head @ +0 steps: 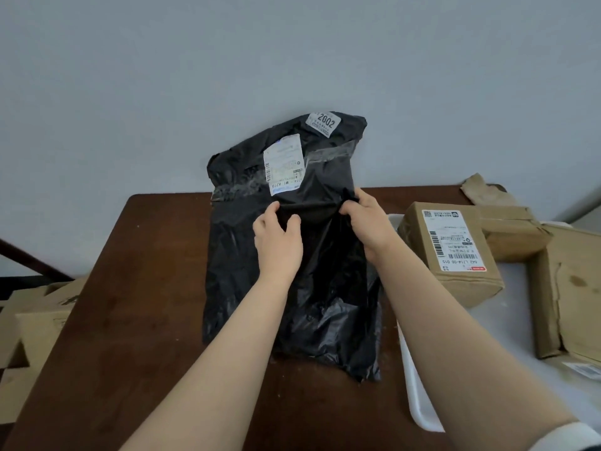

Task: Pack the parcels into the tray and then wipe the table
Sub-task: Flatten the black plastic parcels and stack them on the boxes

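Note:
A large black plastic parcel (292, 177) with white labels stands upright over the middle of the brown table (130, 304). My left hand (276, 242) pinches a fold of its plastic at mid-height. My right hand (367, 219) grips the same fold just to the right. The bag's lower part hangs crumpled down to the tabletop. To the right lies a white tray (419, 402) holding a brown paper-wrapped parcel (455, 255) with a shipping label and a larger brown box (572, 288).
A grey wall stands close behind the table. Cardboard boxes (35, 327) sit lower at the left, beside the table's edge. Crumpled brown paper (484, 190) lies at the table's far right corner.

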